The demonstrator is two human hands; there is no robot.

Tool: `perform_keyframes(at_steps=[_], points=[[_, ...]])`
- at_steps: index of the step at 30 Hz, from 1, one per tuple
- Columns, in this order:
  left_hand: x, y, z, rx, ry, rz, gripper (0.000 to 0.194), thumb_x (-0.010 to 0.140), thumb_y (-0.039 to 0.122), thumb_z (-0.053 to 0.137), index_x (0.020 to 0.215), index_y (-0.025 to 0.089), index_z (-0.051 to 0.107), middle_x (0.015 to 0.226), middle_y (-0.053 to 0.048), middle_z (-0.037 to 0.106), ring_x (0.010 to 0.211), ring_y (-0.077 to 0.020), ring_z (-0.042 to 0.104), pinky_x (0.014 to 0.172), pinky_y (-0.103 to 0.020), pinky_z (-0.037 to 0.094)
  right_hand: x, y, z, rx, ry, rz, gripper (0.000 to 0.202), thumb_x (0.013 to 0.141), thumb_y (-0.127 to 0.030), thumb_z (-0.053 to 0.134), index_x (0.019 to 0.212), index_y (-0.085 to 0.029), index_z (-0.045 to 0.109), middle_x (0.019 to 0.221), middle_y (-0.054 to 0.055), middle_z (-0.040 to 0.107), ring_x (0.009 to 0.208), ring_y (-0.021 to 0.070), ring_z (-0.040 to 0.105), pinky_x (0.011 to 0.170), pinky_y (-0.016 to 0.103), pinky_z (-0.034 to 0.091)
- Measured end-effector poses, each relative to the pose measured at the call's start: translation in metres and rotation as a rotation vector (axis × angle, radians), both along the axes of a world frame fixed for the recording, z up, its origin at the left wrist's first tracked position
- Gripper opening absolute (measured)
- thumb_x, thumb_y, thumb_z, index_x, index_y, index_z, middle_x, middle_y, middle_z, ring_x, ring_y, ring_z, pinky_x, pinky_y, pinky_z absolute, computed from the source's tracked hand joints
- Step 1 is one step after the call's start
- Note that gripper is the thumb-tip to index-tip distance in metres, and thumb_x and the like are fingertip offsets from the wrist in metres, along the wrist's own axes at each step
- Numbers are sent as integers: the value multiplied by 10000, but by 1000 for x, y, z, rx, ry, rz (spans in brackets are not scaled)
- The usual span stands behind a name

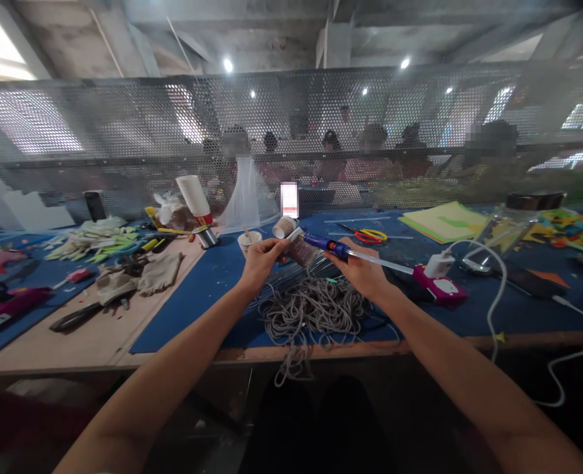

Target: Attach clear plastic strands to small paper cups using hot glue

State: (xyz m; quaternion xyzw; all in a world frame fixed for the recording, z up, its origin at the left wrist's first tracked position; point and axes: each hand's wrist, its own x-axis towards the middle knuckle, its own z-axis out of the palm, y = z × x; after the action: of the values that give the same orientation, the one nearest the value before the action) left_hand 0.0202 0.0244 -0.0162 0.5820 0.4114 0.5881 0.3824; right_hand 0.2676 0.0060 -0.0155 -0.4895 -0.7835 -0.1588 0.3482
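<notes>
My left hand (263,261) is closed on a small brownish cup (284,228), which lies tilted with its round end toward me; its far side is hidden. In my right hand (363,266) is a blue hot glue gun (327,245), and a long clear glue stick (383,261) runs out of its back. The gun's tip points left and comes close to the cup; whether they touch I cannot tell. Below both hands lies a loose heap of grey cord (314,309), with some loops hanging over the table's front edge. A white paper cup (249,241) stands just left of the cup I hold.
A stack of paper cups (193,197) leans at back left, near work gloves (160,273). Scissors with red and yellow handles (370,235) lie behind my right hand. To the right are a magenta power strip (442,288), white cables and a clear jar (506,230). Perforated metal screening (138,131) stands behind.
</notes>
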Motion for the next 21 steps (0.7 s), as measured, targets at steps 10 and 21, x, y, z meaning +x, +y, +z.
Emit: perform_keyframes(at_steps=[10,21], points=[[-1,-2,2,17,-5,-39,387,778,510,770,849,130,761,669,-20,655,614,-116,576,626,-240,471,2,6,-3,-49,152,43,466,952,-644,474,961,-209,642,748,73,686,686,252,647,590,299,349],[0,0,-2,7,-6,-69,353,795,477,758,859,129,756,664,-18,650,613,-117,569,626,-241,456,4,7,15,-690,923,570,430,844,-586,684,692,-209,544,486,-62,468,457,99,447,550,266,394]])
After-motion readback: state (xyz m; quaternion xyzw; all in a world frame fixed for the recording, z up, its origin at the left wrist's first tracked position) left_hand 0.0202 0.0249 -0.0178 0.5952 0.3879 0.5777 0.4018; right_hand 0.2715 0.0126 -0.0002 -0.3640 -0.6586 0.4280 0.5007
